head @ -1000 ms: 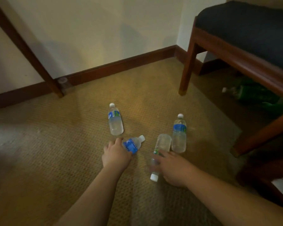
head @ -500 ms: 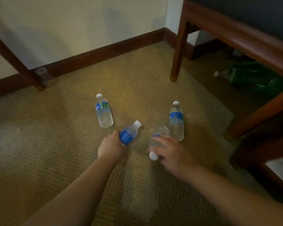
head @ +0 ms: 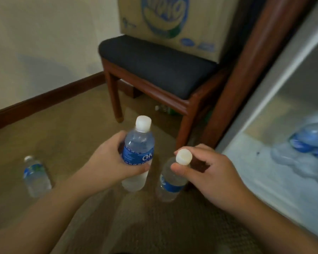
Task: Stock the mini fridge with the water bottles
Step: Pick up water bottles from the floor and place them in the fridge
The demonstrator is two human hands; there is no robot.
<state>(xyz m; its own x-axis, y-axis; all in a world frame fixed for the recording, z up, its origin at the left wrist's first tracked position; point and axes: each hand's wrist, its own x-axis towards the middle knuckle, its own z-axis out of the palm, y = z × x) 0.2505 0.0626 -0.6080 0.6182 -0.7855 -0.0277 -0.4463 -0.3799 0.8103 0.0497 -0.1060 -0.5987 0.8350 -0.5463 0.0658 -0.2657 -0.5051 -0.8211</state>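
We hold a bottle (head: 138, 154) in the left grip (head: 114, 158) and pinch another (head: 170, 178) by its neck in the right (head: 206, 173). The fridge (head: 261, 162) already holds some (head: 308, 142); one (head: 36, 176) remains on the floor.

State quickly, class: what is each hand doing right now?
Left hand: closed round the OK water bottle.
Right hand: pinching the second water bottle by its neck.
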